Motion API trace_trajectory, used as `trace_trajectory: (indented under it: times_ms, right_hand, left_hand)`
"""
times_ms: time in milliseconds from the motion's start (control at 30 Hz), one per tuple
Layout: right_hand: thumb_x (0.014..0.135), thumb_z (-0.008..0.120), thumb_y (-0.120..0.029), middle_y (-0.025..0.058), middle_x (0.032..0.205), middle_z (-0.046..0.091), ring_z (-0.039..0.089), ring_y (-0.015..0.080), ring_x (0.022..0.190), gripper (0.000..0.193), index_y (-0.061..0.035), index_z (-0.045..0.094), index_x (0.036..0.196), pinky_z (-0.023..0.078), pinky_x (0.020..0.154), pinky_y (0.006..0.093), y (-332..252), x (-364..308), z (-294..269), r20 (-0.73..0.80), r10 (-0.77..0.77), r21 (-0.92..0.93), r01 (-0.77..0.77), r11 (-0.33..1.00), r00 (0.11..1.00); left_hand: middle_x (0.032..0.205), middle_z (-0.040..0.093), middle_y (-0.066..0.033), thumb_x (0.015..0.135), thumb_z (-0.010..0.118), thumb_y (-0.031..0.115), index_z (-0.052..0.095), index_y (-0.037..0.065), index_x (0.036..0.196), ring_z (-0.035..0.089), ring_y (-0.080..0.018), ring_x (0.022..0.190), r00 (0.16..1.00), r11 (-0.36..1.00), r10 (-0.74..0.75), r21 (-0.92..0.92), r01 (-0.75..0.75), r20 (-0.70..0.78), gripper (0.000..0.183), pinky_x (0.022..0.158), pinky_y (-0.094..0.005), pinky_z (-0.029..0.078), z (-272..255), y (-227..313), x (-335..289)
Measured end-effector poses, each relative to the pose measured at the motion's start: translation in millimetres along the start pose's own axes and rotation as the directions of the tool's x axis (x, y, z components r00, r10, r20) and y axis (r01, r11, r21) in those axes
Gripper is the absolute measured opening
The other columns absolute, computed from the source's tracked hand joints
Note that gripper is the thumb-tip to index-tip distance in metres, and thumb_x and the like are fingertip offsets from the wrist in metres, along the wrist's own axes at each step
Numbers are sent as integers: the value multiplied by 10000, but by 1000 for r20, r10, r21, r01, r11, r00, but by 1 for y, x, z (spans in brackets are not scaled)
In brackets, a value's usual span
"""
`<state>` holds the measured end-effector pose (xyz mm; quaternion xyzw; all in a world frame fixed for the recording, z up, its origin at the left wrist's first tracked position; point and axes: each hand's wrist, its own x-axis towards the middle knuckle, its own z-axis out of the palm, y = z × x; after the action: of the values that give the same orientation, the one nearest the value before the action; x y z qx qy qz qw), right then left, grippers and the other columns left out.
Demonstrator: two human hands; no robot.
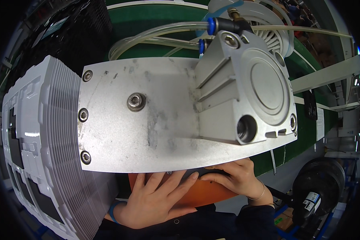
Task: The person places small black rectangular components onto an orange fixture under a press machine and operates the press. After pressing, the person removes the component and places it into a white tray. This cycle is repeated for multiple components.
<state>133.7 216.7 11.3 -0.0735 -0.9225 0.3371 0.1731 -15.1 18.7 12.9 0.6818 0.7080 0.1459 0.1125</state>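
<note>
My left hand (156, 198) lies with its fingers spread over an orange surface (218, 193), their tips close to the lower edge of a silver metal plate (112, 136). Between my hands, a dark flat piece (181, 176) shows only in part below that edge. My right hand (239, 177) is bent, thumb toward the dark piece, with the other fingers curled and partly hidden by the plate; what they hold, I cannot make out. Above both hands, the plate carries a square-bodied pneumatic cylinder (248, 88) and several socket-head screws (136, 102).
A tall stack of white moulded plastic trays (64, 120) stands close on the left. Clear air hoses (160, 31) with blue-collared fittings run behind the plate over a green bench (148, 16). A white fan (274, 40) is at the back, a black round machine (318, 184) at right.
</note>
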Motion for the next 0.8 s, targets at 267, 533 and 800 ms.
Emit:
trace_trajectory:
  times_ms: [267,533,800]
  right_hand:
    - [712,833,-170,22,813,680,642,155,685,286,-61,704,943,509,627,266,1,0,0,-21,-17,-14,17,1000,1000]
    - [708,835,-173,19,818,681,638,159,706,281,-63,702,930,504,651,271,1,-1,1,-19,-6,-8,6,1000,1000]
    - [712,822,-208,34,1003,671,597,201,872,255,-97,687,899,423,830,320,-3,-5,1,25,81,-8,-81,997,996]
  left_hand:
    - [1434,460,-73,756,641,698,604,247,1312,372,-329,1280,1000,1000,12,-24,-13,-13,717,1076,-584,259,-1,-1,2]
    - [1433,455,-69,761,644,688,605,241,1310,374,-330,1267,1000,1000,6,-21,-6,-12,709,1067,-587,264,-1,0,2]
    - [1494,416,-66,766,646,676,593,236,1323,352,-347,1343,1000,1000,-5,-24,5,-20,712,1097,-589,251,1,0,2]
